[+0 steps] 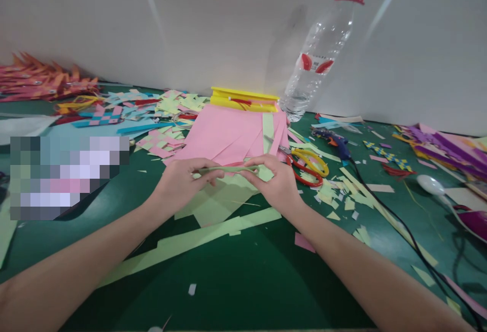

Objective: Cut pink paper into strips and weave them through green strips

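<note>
Two hands meet in the middle of the frame, and both are pinching a light green paper strip (228,169). The left hand (178,182) grips one end with thumb and fingers. The right hand (279,179) grips the other end, where the strip curls round. A bit of pink shows just behind it, but the fingers hide a lot, so I can't be sure what that is.

Big pink paper (216,131) lies just past the hands. To its right, near the right hand, are scissors (294,156) with red and yellow handles. Farther right is a blue glue gun (340,145) with a black cord. A clear bottle (314,63) stands tilted in the upper right. Below the hands, a long green strip (198,235) lies across the green surface (243,296).
</note>
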Demonstrator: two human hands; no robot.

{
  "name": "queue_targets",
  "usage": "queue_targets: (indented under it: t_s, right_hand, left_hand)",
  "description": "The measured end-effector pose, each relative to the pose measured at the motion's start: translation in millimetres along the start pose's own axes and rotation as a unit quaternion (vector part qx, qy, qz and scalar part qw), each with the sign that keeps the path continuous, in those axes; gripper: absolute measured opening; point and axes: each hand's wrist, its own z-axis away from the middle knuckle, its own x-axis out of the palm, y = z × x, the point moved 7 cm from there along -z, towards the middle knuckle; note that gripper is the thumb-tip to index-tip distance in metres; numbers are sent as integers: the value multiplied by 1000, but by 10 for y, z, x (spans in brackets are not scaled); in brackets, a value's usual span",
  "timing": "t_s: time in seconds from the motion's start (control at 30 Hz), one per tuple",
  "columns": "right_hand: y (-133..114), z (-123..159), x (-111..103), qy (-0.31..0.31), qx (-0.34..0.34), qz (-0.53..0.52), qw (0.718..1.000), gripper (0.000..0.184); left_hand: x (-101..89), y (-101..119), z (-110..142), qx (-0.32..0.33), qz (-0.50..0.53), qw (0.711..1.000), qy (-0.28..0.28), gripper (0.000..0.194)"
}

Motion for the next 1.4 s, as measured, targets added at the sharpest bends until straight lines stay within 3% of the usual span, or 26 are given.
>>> queue_targets:
  t_s: [0.1,0.47,0.93,1.03,1.23,1.4]
  right_hand:
    - [55,-8,-23,8,32,-18,999,10]
    - [59,-14,-37,8,54,-29,998,17]
    - [48,-23,-14,-9,42,-51,998,24]
    - [83,-36,19,-25,47,-87,995,17]
    - [207,-58,-5,9,88,-144,986,8]
    - [287,-29,9,-8,154,-141,978,16]
  left_hand:
    - [-31,-12,-8,-5,23,1000,17,22]
    - [-38,-81,-10,-33,68,996,44,25]
    - [-26,-95,-9,-48,89,994,33,33]
    - [-41,-103,-13,-37,84,995,35,33]
    - [-80,-89,-16,-32,88,994,49,26]
    - [-120,-78,-19,-43,81,994,67,22]
